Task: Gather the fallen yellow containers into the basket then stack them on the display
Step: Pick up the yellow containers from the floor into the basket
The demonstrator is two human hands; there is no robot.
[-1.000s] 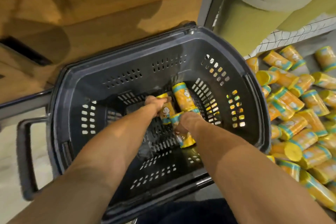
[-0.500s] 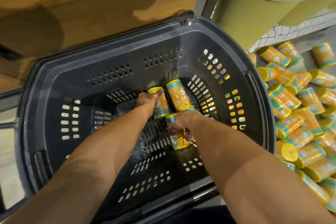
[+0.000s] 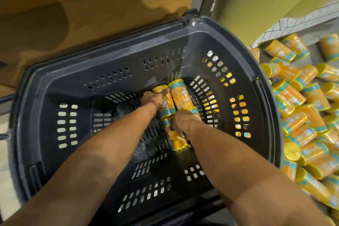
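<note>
While inside basket (image 3: 128, 46), left grip (image 3: 153, 98) clamps far container (image 3: 165, 109), right grip (image 3: 180, 122) near container (image 3: 177, 140).

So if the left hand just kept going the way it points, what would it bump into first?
The left hand holds a yellow container lying in the basket, so that comes first. Past it, the line probably runs to the basket's slotted far wall, though depth is hard to judge.
</note>
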